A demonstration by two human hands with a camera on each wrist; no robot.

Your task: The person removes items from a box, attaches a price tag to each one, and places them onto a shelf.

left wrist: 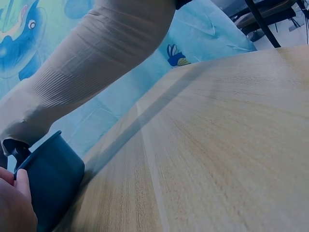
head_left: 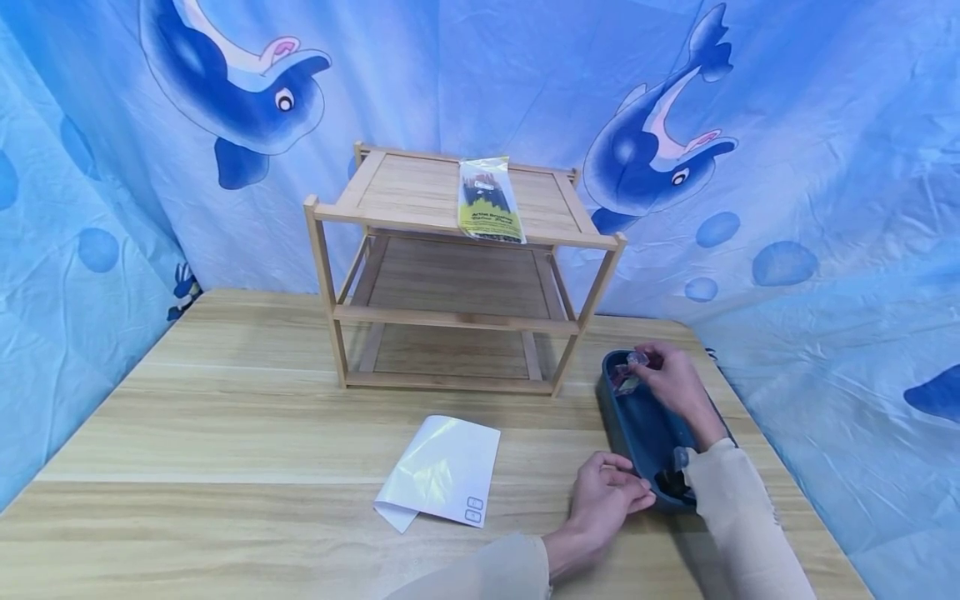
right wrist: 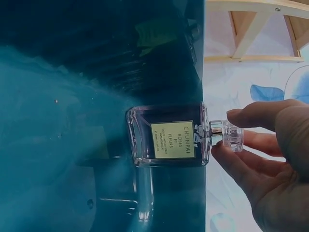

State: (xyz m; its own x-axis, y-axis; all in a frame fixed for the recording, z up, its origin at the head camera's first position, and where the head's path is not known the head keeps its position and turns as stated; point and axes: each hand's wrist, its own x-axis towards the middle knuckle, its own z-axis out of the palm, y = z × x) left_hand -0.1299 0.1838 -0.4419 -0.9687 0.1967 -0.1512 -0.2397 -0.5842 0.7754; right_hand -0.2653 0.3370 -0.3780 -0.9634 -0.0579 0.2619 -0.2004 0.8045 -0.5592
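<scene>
My right hand (head_left: pixel 675 385) reaches into the far end of a dark teal bin (head_left: pixel 617 429). Its thumb and fingers pinch the clear cap of a perfume bottle (right wrist: pixel 174 140), which has a purple tint and a pale label. In the right wrist view the bottle lies against the bin's inner wall; whether it rests on the bottom is hard to tell. My left hand (head_left: pixel 600 504) grips the rim at the bin's near left corner, a finger against the outer wall in the left wrist view. A dark object (head_left: pixel 672 483) lies at the near end, partly hidden by my right sleeve.
A three-tier wooden rack (head_left: pixel 457 318) stands at the back of the table (head_left: pixel 225 467). On its top shelf lies a pack of artist brushes (head_left: pixel 491 204). A white sheet (head_left: pixel 442 467) with one folded corner lies left of the bin. Blue dolphin-print curtains (head_left: pixel 510 75) surround the table.
</scene>
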